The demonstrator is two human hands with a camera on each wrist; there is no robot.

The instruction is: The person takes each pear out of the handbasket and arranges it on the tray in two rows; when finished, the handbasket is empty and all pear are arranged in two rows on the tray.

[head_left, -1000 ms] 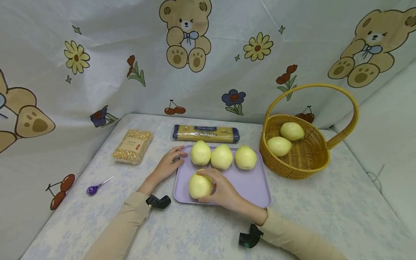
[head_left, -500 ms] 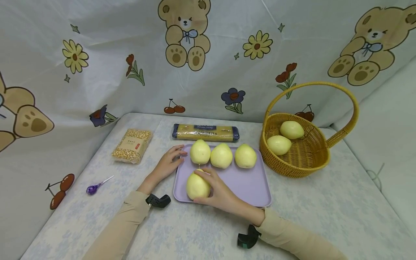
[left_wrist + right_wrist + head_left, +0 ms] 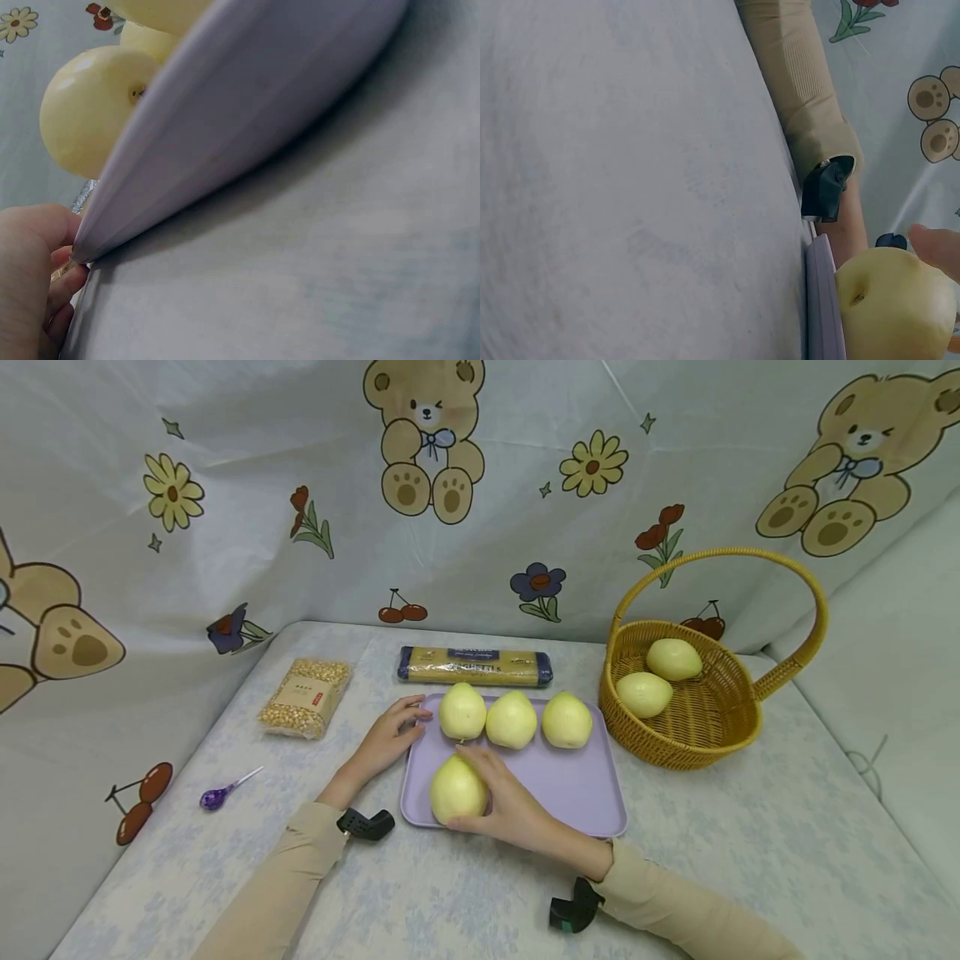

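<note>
A pale yellow pear [image 3: 456, 792] stands at the front left of a lilac tray [image 3: 566, 785]. My right hand [image 3: 517, 802] is around its right side, thumb low at the front and fingers by its top. In the right wrist view, a fingertip [image 3: 934, 247] shows close at the edge of the pear [image 3: 892, 307]. Across the tray's back edge stand three more pears, left [image 3: 462, 712], middle [image 3: 512, 720] and right [image 3: 567, 721]. My left hand [image 3: 386, 735] rests at the tray's left rim, its slightly bent fingers touching the back corner.
On the right, a woven basket [image 3: 690, 752] with a tall handle holds two pears [image 3: 660, 681]. Behind the tray lies a spaghetti pack [image 3: 475, 667]. A bag of corn kernels [image 3: 306, 697] and a purple lollipop [image 3: 217, 797] lie to the left. A printed cloth hangs behind.
My right hand moved the front pear slightly left on the tray. Since half a second ago the pear stays put while the fingers shift up at its top. The left hand stays still.
</note>
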